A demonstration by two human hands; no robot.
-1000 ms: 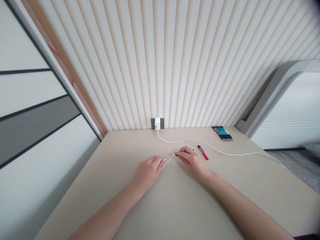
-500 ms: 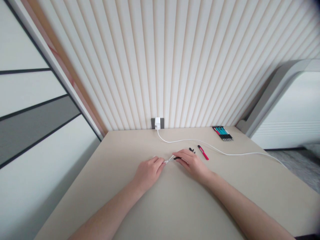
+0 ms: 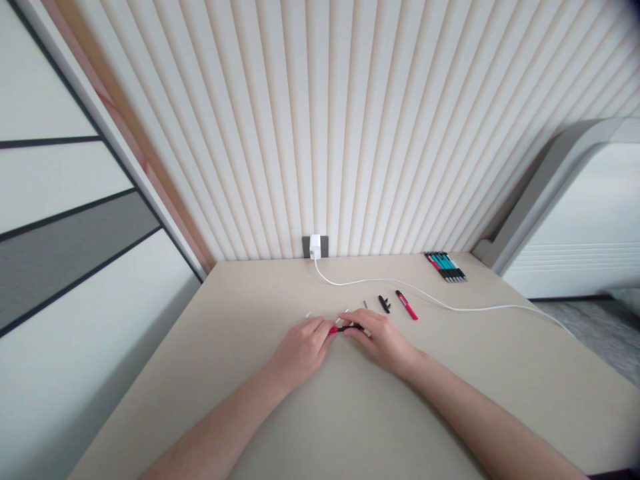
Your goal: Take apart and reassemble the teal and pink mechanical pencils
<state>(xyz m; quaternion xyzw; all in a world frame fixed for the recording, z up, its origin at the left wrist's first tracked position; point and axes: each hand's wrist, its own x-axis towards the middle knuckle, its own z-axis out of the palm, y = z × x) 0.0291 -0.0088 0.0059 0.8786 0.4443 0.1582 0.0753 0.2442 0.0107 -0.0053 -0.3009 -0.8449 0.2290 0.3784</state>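
Our left fingers (image 3: 321, 327) and right fingers (image 3: 360, 319) are bent in and almost closed, and they pinch a thin black piece (image 3: 347, 328) from both ends. It has a red tip (image 3: 333, 330) by the left fingers. It looks like part of a pen, but the fingers hide some of it, so we cannot be sure.

Our left hand (image 3: 303, 353) and right hand (image 3: 383, 341) sit side by side, close to each other, near the middle of the table (image 3: 240, 313). Our bare arms reach in from the near edge.

Just past our fingers lie some tiny white bits (image 3: 345, 311), and one more white bit (image 3: 309, 314) lies a little to the left. A small grey bit (image 3: 365, 304) and a black clip (image 3: 384, 304) are a bit farther toward the right. Next to the clip lies a red and black pen (image 3: 407, 305).

Near the far right corner of the table is a neat row of pens (image 3: 445, 267) with blue and red on them. A white plug (image 3: 315, 247) sits in a dark socket (image 3: 323, 247) on the stripy wall (image 3: 320, 133), just above the far edge. Its white cord (image 3: 440, 300) runs across the table and goes over the right edge.
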